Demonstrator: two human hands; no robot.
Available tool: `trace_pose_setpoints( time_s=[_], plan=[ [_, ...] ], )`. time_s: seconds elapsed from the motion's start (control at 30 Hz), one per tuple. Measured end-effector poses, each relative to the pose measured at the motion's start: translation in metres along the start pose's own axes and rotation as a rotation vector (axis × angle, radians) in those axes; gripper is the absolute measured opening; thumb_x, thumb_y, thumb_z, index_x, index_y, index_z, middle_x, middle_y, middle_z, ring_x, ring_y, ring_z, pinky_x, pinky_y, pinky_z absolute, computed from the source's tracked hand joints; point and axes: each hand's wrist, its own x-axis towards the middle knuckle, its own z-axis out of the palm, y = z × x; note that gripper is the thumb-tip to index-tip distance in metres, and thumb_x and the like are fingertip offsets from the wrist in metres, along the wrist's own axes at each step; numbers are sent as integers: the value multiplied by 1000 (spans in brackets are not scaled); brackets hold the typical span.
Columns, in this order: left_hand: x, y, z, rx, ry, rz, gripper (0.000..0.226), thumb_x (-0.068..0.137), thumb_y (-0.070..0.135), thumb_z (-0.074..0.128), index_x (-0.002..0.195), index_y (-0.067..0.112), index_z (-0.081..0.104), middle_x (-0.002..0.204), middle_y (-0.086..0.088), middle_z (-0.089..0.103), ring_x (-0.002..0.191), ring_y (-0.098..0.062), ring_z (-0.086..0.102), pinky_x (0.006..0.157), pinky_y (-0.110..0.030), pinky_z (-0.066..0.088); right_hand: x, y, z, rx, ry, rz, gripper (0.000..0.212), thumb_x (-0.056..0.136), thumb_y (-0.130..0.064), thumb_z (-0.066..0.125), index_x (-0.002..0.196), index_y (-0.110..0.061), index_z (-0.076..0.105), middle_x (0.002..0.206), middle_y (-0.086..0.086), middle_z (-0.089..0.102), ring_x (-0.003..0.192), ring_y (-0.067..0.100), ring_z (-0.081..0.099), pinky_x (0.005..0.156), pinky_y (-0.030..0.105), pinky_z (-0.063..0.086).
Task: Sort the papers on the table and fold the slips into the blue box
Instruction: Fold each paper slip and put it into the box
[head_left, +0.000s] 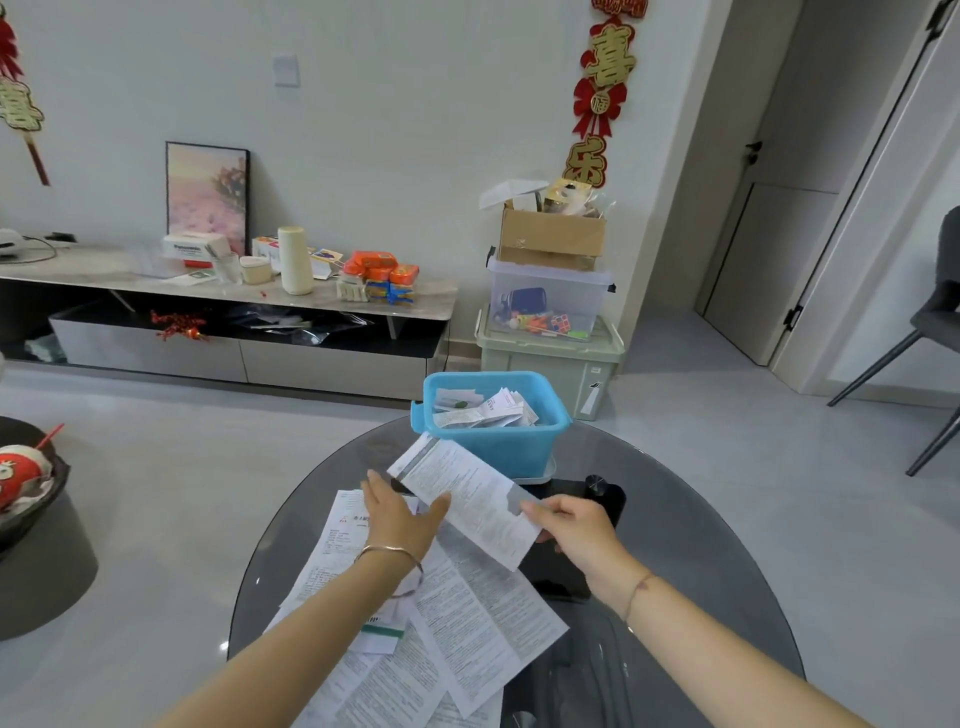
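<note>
Perhaps six papers (470, 621), one slip (467, 493), one box (501, 448)

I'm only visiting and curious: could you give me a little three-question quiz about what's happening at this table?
1. True or false: the blue box is empty.
2. The right hand pinches: A) a pen; B) a long printed slip; C) the box's rim.
3. Fill in: the left hand has a ___ on its wrist.

Key: 1 false, paper slips lie inside; 2 B; 3 bangle.
</note>
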Motion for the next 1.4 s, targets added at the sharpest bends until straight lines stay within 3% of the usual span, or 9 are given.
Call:
trace_pose_setpoints(
  time_s=[0.13,0.37,0.5,0.63,0.77,0.87,1.07,1.27,1.4],
  plan=[
    [-22,22,20,-377,-232,-145,39,92,22,60,126,7,51,126,-11,61,98,-25,64,73,-30,56,-31,14,-35,106,38,26,14,88,-22,67,80,-10,70,80,1,71,76,13,59,65,21,45],
    [-64,37,65,-199,-481,118,6,91,24,61,92,19,65,101,3,68,77,-7,67,58,-17,56,-68,33,-93,72,-14,-66,19,86,-16,69,105,-18,67,95,2,74,89,15,69,82,24,53],
    [-78,39,83,-43,-606,334,17,89,27,64,99,16,71,100,3,72,75,-7,70,65,-23,58,-68,31,-112,-54,-31,-199,24,84,-9,70,107,-15,67,99,0,73,92,14,69,83,27,55],
    [-80,42,91,78,-542,580,16,91,23,63,99,14,73,85,5,71,69,-6,65,72,-28,58,-65,32,-122,-253,62,-381,18,83,-7,71,93,-21,73,93,-10,73,87,1,67,81,15,50],
    [-80,37,89,185,-506,960,32,88,6,64,117,20,66,111,10,66,102,2,61,94,-6,40,-65,44,-133,-488,284,-706,31,79,3,70,94,-23,77,101,-17,71,99,-4,60,88,10,44],
    [-76,22,91,363,-497,1107,37,89,11,63,126,14,62,129,-3,60,121,-8,50,108,-21,35,-67,66,-137,-622,292,-878,25,80,-8,66,97,-22,76,105,-16,69,103,-3,59,94,16,43],
    [-87,-13,94,788,-709,957,43,99,28,45,142,22,45,149,-1,39,137,-18,35,109,-25,27,-74,106,-137,-816,-42,-731,27,79,-7,69,97,-25,76,99,-15,72,90,-5,62,83,3,39],
    [-73,-17,96,774,-520,951,31,92,50,50,114,38,68,95,1,60,91,-14,51,74,-20,30,-79,109,-139,-662,-64,-467,12,88,-27,67,93,-21,77,75,-21,61,74,-6,55,65,8,37],
    [-72,-17,103,540,-497,701,26,91,46,56,81,24,65,77,8,61,81,-10,54,73,-23,40,-73,100,-127,-413,3,-291,18,89,-24,66,73,-18,70,57,-18,59,55,-5,48,57,11,34]
  ],
)
